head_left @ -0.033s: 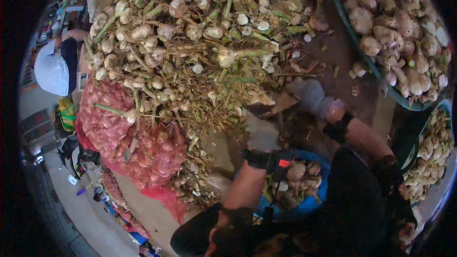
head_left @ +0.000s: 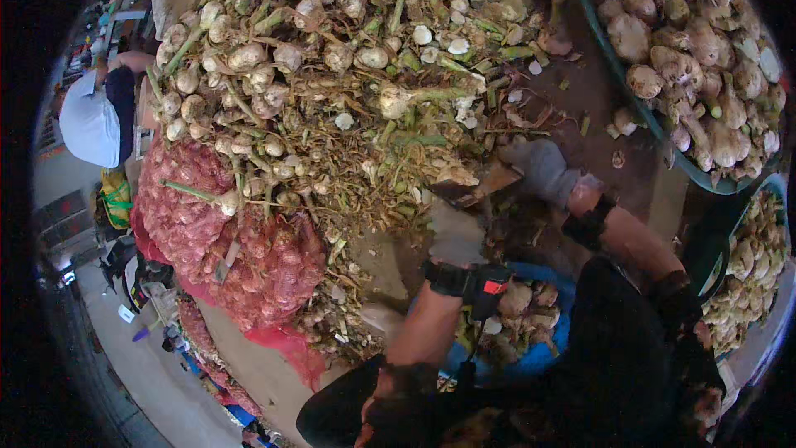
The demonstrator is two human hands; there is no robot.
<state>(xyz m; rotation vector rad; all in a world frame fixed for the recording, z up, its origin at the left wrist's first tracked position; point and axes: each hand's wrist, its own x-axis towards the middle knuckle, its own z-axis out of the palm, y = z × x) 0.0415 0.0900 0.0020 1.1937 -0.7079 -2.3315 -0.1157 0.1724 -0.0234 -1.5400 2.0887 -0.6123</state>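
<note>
My left hand [head_left: 456, 232], in a grey glove, is closed low at the near edge of the garlic heap; what its fingers hold is hidden behind the blade and the blur. My right hand [head_left: 539, 168], gloved too, is closed on a broad-bladed knife [head_left: 497, 182], its handle covered by the fingers. The flat, brownish blade reaches left toward my left hand's fingertips. Just beyond the blade lies a pale garlic piece [head_left: 458, 172]. Below my hands, between my legs, stands a blue basin [head_left: 564, 315] with cut garlic bulbs [head_left: 516, 299] in it.
A large heap of garlic with stalks [head_left: 332, 58] spreads ahead. Red mesh sacks [head_left: 282, 265] full of garlic lie left. At far right are a green-rimmed tub [head_left: 655, 129] of bulbs and another container of garlic [head_left: 750, 257]. A person in a light shirt [head_left: 89, 120] sits far left.
</note>
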